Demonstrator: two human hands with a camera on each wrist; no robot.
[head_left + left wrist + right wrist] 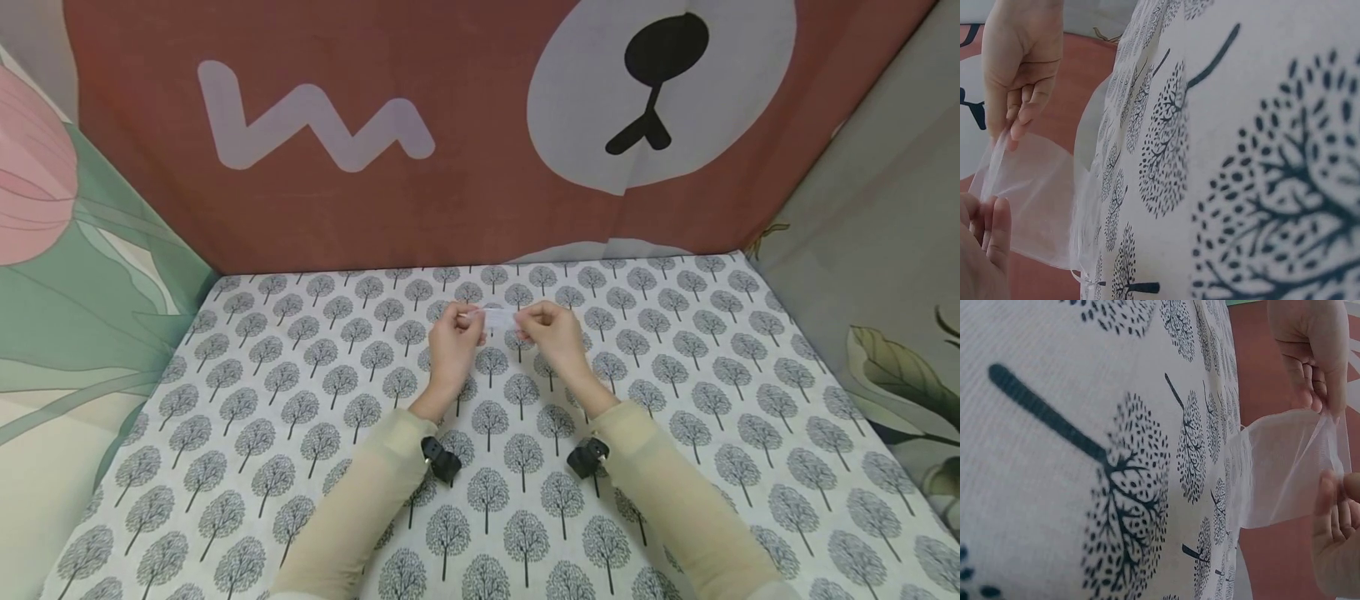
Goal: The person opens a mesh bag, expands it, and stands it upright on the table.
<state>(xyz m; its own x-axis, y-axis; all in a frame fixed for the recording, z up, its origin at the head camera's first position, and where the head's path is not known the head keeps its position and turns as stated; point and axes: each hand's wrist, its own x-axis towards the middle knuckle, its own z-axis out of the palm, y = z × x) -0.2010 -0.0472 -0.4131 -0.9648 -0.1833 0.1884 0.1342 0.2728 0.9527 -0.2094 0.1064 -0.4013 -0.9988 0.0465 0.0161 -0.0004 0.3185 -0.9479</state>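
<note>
Over the far middle of a table, a sheer white bag (498, 318) hangs between two hands, upper edge drawn nearly straight. Left hand (456, 340): thumb and fingertips clamped on one end of that edge. Right hand (555, 335): thumb and fingertips likewise clamped on the other end, remaining fingers curled in. Hands near each other, the width of fabric between them.

Bag material thin, fine-woven, see-through; the red backdrop shows through it in both wrist views. Body roughly four-sided, with soft diagonal creases; top edge folded into a narrow, denser band. Lower end bunched into gathers, a small cord loop (1076, 275) at one corner. Whether the gathers touch the table cannot be told.

Tablecloth (465, 583): off-white, visible weave, rows of dark round-crowned trees with straight trunks. Sleeves (363, 500) pale yellow, smooth; a blocky black device at each wrist. Backdrop (450, 208) of flat red fabric, printed with a pale zigzag and a rounded muzzle with a black oval nose.
</note>
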